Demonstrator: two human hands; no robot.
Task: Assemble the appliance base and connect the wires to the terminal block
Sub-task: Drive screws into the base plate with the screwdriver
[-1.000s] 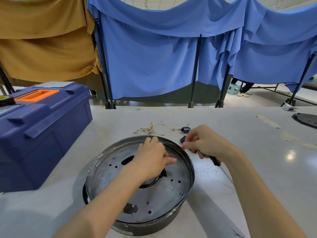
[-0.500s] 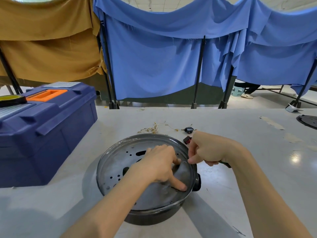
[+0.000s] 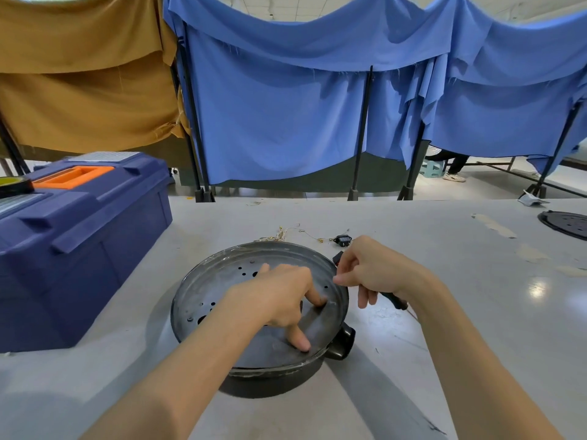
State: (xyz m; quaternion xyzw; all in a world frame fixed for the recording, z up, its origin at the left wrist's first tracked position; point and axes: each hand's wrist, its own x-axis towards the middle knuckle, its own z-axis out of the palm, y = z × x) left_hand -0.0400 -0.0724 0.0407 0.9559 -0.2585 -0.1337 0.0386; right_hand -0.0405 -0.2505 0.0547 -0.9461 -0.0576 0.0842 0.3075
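The left hand (image 3: 279,300) lies flat on the perforated metal plate (image 3: 222,281) of the round appliance base (image 3: 263,376), two fingers pressing near its right edge. The right hand (image 3: 374,274) pinches the rim beside it, over a black-handled tool (image 3: 394,300). Behind the base lie thin wires (image 3: 279,234) and a small black terminal block (image 3: 342,240) on the grey table (image 3: 460,312), and a blue toolbox (image 3: 79,242) stands at left.

The base (image 3: 222,281) at centre is dull, scuffed grey metal. The toolbox (image 3: 79,242) at left is smooth plastic. The drapes (image 3: 286,106) above are matt cloth.

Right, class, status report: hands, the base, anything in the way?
Left hand pressing on base. Right hand pinching at the rim. Wires loose behind, nothing blocking.
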